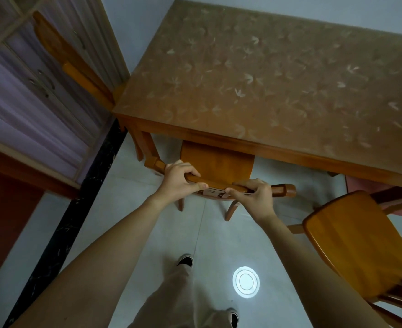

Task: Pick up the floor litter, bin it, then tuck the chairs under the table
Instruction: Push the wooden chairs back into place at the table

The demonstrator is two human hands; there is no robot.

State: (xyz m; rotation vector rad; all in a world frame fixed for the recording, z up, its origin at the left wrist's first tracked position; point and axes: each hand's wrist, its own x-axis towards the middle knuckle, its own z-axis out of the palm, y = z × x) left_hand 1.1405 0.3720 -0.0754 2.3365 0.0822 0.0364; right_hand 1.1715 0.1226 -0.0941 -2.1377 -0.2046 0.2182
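Both grips closed on the wooden chair (216,162) top rail: left hand (180,179), right hand (254,194). Chair seat partly under the worktop (266,79); second chair (356,242) right of it, untucked.

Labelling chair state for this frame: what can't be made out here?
Head view only:
- Front of the held wooden chair: seat hidden under the patterned brown table.
- Second wooden chair at right: backrest cut off by the frame edge.
- Third wooden chair, far left: blurred, seat hidden by the table corner.
- Bin: out of frame.
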